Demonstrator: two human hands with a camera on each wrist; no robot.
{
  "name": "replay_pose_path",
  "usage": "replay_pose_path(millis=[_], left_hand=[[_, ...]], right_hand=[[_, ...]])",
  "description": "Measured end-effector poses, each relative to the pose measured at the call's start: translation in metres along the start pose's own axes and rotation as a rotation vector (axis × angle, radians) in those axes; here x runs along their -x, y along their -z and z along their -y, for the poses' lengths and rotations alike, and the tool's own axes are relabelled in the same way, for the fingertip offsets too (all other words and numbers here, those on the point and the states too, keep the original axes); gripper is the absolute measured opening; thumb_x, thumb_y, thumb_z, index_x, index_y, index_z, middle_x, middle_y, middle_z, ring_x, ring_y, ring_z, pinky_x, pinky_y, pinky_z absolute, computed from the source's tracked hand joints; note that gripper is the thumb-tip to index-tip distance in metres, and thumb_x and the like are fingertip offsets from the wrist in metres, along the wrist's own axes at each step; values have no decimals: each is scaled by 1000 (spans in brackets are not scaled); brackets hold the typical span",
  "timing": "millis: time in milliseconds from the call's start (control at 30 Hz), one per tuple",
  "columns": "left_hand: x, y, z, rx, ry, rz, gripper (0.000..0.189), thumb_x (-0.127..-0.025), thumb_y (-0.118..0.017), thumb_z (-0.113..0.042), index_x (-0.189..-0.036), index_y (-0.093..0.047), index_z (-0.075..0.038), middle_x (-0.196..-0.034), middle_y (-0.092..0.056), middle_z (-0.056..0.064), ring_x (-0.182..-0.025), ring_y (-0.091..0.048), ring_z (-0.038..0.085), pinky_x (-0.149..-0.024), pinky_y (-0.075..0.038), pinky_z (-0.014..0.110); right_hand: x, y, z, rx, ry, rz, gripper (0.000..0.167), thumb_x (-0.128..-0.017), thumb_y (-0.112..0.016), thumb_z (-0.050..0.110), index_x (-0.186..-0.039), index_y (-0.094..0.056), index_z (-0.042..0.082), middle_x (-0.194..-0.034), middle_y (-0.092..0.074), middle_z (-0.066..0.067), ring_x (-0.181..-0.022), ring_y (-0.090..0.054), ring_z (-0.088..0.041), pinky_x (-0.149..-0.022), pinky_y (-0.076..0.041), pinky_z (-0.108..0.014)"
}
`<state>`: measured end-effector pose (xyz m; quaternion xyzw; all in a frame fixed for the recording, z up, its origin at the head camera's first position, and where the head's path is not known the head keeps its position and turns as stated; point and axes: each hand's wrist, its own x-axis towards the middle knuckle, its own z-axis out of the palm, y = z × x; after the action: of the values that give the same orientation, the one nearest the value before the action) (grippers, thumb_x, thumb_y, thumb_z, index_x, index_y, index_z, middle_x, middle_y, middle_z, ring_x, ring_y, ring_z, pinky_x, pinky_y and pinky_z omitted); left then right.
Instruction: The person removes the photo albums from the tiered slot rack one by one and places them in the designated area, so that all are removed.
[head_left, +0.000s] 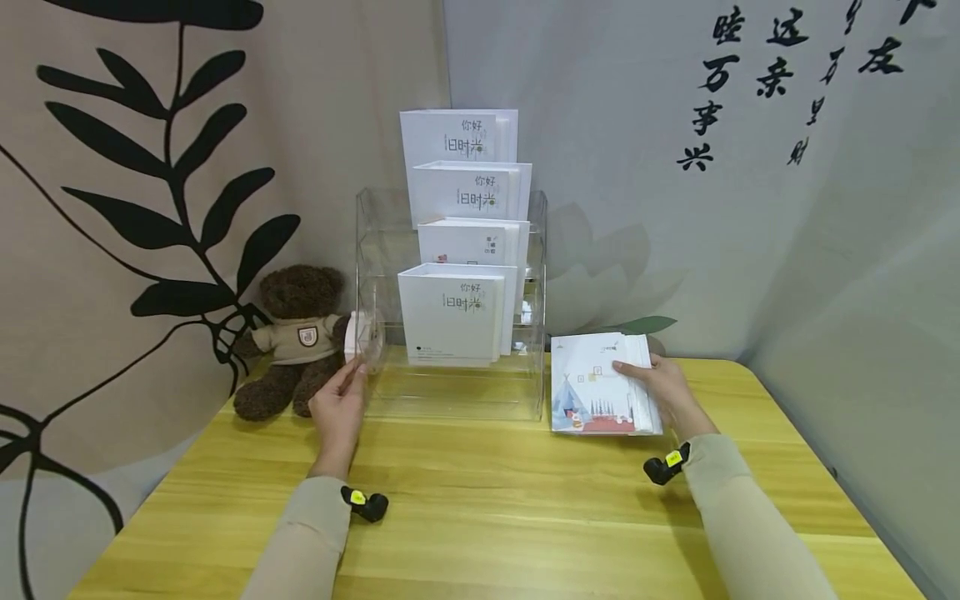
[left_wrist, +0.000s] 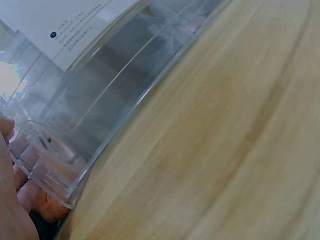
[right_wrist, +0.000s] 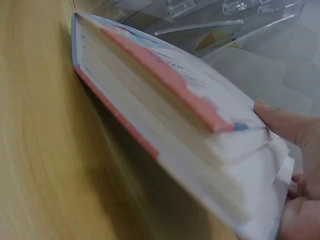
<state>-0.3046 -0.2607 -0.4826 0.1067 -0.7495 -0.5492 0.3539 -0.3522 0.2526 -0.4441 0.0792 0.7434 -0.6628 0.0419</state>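
At the left front edge of a clear plastic display rack (head_left: pixel 457 400), my left hand (head_left: pixel 339 408) grips the rack's side; in the left wrist view some fingers (left_wrist: pixel 29 194) show by its lower corner. My right hand (head_left: pixel 669 390) holds a thick hardcover book (head_left: pixel 600 400) by its right edge, thumb on the front cover. Its white cover has a blue tent and a red strip along the bottom. In the right wrist view, the book (right_wrist: pixel 165 105) stands tilted, page edges showing, close to the wooden surface. Several white books (head_left: pixel 450 325) stand in the rack's tiers.
A brown teddy bear (head_left: pixel 298 333) in a beige shirt sits left of the rack, with a white round object (head_left: pixel 352 337) beside it. The wooden table (head_left: pixel 487 517) meets curtains behind. A green leaf (head_left: pixel 647 325) pokes out behind the book. Something orange (left_wrist: pixel 50 207) lies behind the rack's corner.
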Motion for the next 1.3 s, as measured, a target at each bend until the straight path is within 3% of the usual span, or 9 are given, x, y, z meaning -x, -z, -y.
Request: replay_pose_path(millis=[333,400,533,667,833,900,1000,1100,1300], left_hand=[[-1,0,1,-13,12,13,33,-96,-70,-41,-124,-75,-25,-116,-74,1,-100,-71,16,-70,-52,10],[-1,0,1,-13,13,12,33,-96,-69,-41,-124,-74,-25,-116,-74,1,-100,-71,16,-70,-51,10],[0,0,1,-17,11,6,34,-95,-69,-43,-124,-75,-25,-116,-74,0,-98,-71,12,-70,-51,9],[0,0,4,-28,2,0,33,-95,-70,-43,-123,-75,-26,-115,-74,0,-97,-71,12,-70,-50,9],[-2,0,4,-22,-11,-7,32,-95,-70,-41,-122,-76,-25,-114,-74,1,-96,-71,10,-69,-51,10],[-2,0,3,-20,-11,-9,31,-95,-70,-41,-122,-76,-26,-113,-75,0,-94,-71,8,-68,-51,9],[-3,1,2,-20,-5,-6,31,-95,-71,-40,-122,-76,-26,-113,-75,1,-93,-70,9,-66,-51,9],[-2,1,2,-24,-1,3,31,-96,-70,-40,-123,-75,-25,-114,-75,2,-94,-71,12,-66,-51,10],[-1,0,2,-32,14,3,33,-95,-69,-44,-122,-75,-27,-114,-75,1,-96,-71,16,-66,-50,11]], right_hand=[[-7,-1,-16,156,-19,28,80,-90,-76,42,-146,-42,-4,-93,-69,-8,-73,-72,-20,-67,-61,-37],[-8,-2,-19,176,-3,21,83,-90,-76,45,-147,-42,-4,-94,-68,-9,-72,-71,-19,-67,-61,-36],[-8,-2,-27,322,67,-35,86,-87,-74,55,-141,-48,-7,-98,-65,-11,-73,-66,-17,-65,-58,-30],[-6,-2,-35,454,105,-104,88,-87,-69,63,-138,-52,-7,-115,-61,-19,-90,-60,-24,-79,-53,-34],[-2,-5,-36,540,147,-133,90,-90,-66,62,-142,-49,-8,-140,-52,-28,-122,-51,-40,-106,-41,-53],[0,-6,-36,577,168,-126,85,-93,-66,56,-143,-48,-9,-144,-48,-30,-131,-46,-43,-110,-36,-56],[2,-8,-35,614,202,-108,72,-97,-64,45,-143,-49,-8,-145,-48,-29,-132,-45,-44,-110,-36,-58],[4,-10,-36,610,232,-106,59,-100,-61,37,-141,-52,-5,-142,-51,-27,-127,-49,-41,-108,-38,-56],[6,-9,-33,554,279,-84,51,-101,-60,33,-140,-54,0,-139,-54,-23,-129,-49,-40,-110,-37,-55]])
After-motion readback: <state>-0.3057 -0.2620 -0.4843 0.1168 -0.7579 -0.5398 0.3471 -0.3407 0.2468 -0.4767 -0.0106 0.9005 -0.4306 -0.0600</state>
